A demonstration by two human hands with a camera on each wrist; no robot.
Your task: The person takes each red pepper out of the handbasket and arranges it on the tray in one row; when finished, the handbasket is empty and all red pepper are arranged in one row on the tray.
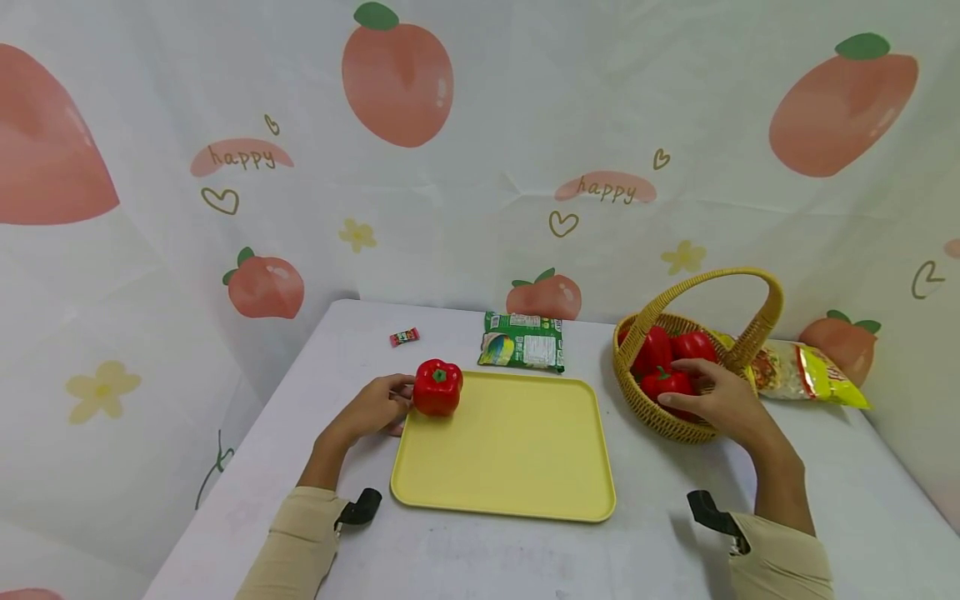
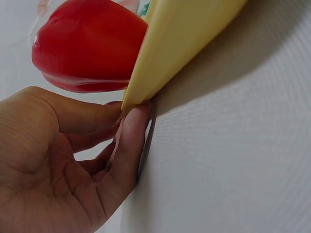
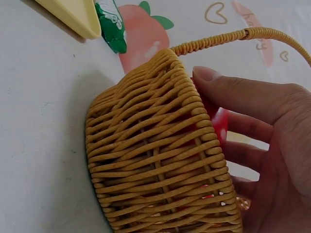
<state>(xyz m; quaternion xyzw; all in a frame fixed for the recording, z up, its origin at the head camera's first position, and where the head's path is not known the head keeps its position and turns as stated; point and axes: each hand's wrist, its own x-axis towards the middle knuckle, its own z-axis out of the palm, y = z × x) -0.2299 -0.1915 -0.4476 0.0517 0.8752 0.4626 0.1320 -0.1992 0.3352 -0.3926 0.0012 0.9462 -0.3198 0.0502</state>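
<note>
A yellow tray [image 1: 517, 450] lies on the table, with one red bell pepper [image 1: 438, 388] on its far left corner. My left hand [image 1: 375, 408] pinches the tray's rim beside that pepper; the left wrist view shows thumb and fingers [image 2: 130, 141] on either side of the edge. At the right stands a wicker basket [image 1: 651, 414] with a tall handle, holding several red bell peppers. Inside it, my right hand [image 1: 723, 400] grips the nearest pepper [image 1: 664, 382] between thumb and fingers. The basket's wall hides much of that pepper in the right wrist view.
Behind the tray lies a green snack packet [image 1: 522, 342], and a small red wrapped candy [image 1: 404, 337] is to its left. A yellow and clear food bag [image 1: 806, 373] sits behind the basket's right side. A printed cloth [image 1: 480, 192] hangs along the table's back.
</note>
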